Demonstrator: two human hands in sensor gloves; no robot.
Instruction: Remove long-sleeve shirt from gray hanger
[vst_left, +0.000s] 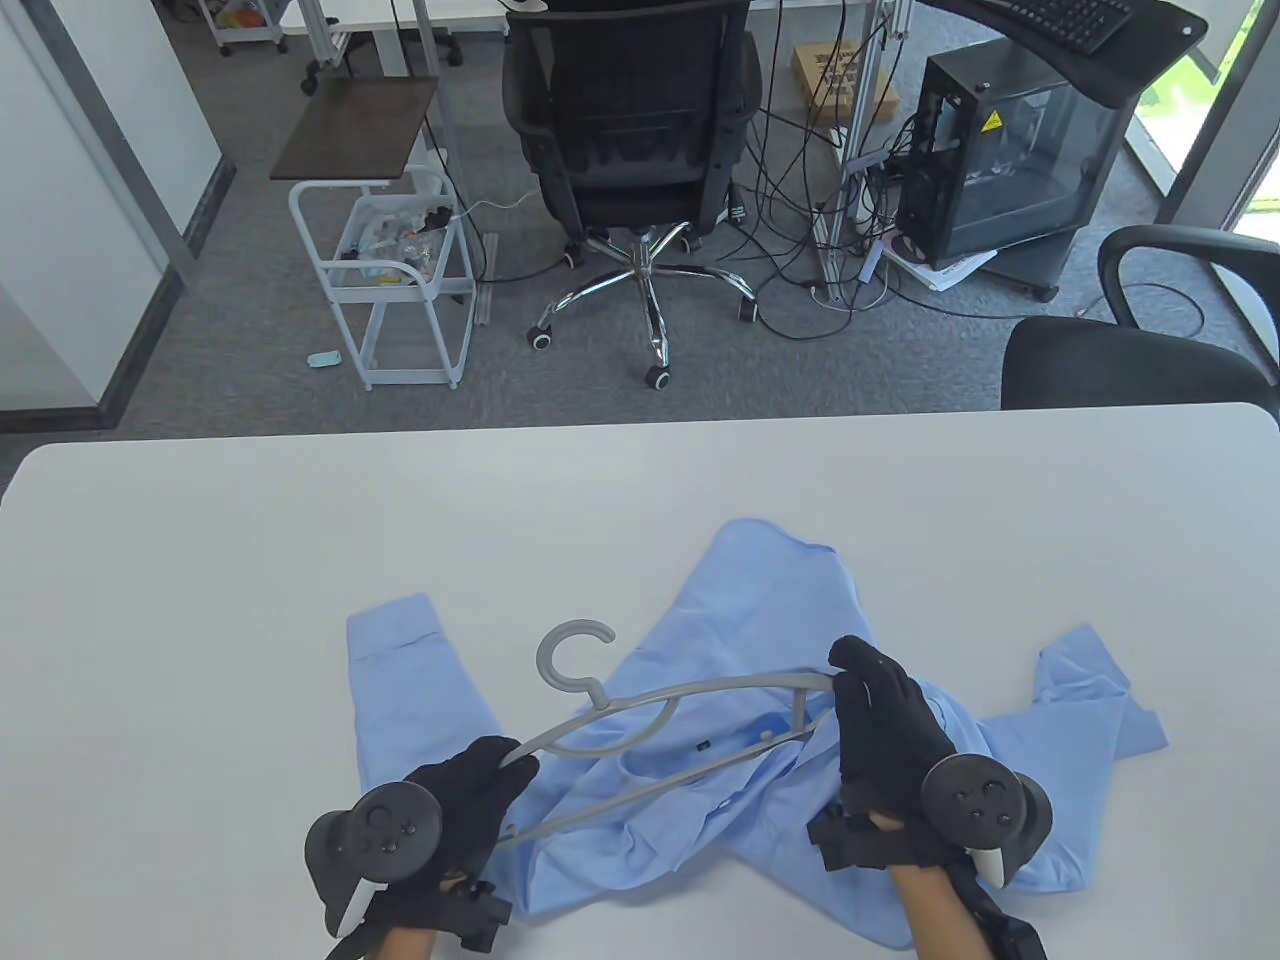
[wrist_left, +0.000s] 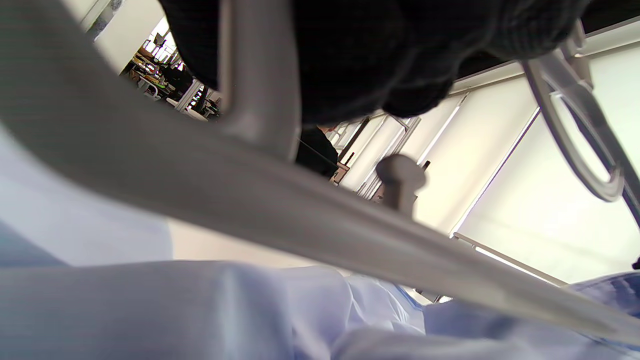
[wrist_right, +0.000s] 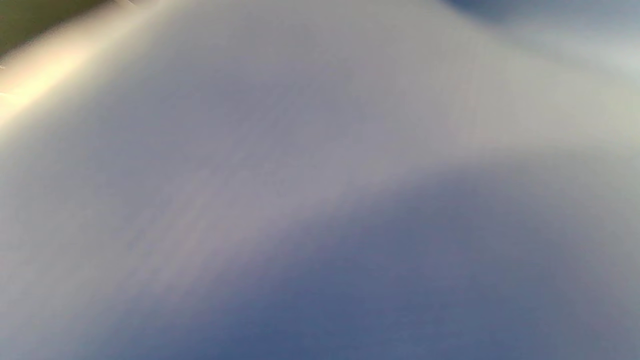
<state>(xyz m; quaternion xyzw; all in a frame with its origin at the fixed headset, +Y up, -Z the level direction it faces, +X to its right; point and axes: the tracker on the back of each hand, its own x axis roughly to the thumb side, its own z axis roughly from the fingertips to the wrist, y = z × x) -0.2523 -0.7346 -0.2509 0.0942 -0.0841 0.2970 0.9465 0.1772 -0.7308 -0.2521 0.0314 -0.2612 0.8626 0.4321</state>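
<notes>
White table (vst_left: 200, 560), office chairs and cables behind. Light blue long-sleeve shirt (vst_left: 740, 640) lies crumpled near the front edge, gray hanger (vst_left: 690, 692) lying on top of it — hook pointing away. Left hand (vst_left: 450, 810) grips the hanger's left end; right hand (vst_left: 885, 735) holds its right end, fingers curled over the bar. Right wrist view — blurred fabric only.

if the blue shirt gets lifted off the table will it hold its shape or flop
The blue shirt will probably flop: it already lies rumpled in soft folds, sleeves splayed. It looks thin, so likely light. The gray hanger, gripped by the left hand and touched by the right hand, keeps its bowed shape, so probably stiff.
</notes>
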